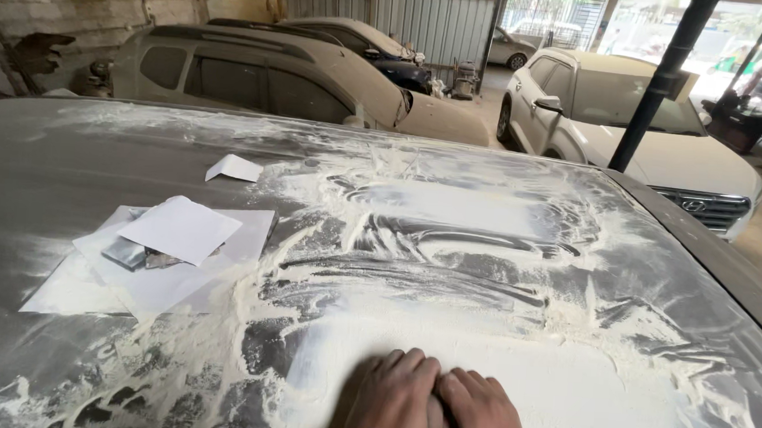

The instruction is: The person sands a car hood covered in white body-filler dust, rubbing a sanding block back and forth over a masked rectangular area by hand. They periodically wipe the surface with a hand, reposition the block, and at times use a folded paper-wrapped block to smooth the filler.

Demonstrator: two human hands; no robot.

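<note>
Nearest the camera, two hands lie side by side, flat and palm down on the car panel, a broad grey painted surface smeared with pale sanding dust; the left hand has its fingers laid close together and pointing away from the camera, and the right hand presses against it, thumb side touching, fingers likewise together; whether anything is held beneath the palms cannot be told, since they cover whatever may be there. Both hands rest at the near edge of the dust patch, whose swept streaks run mostly left to right, so its long axis lies crosswise to the fingers, and the bulk of it spreads straight ahead of the hands; the two hands are about equally near it. Left of the dust patch, well apart from the left hand, lie overlapping white paper sheets with a small grey block tucked under the top one; a folded white scrap sits beyond them. Nothing stands between the hands and the dust patch. Beyond it stand a dusty parked car, then a black post, and rightmost a white car.
</note>
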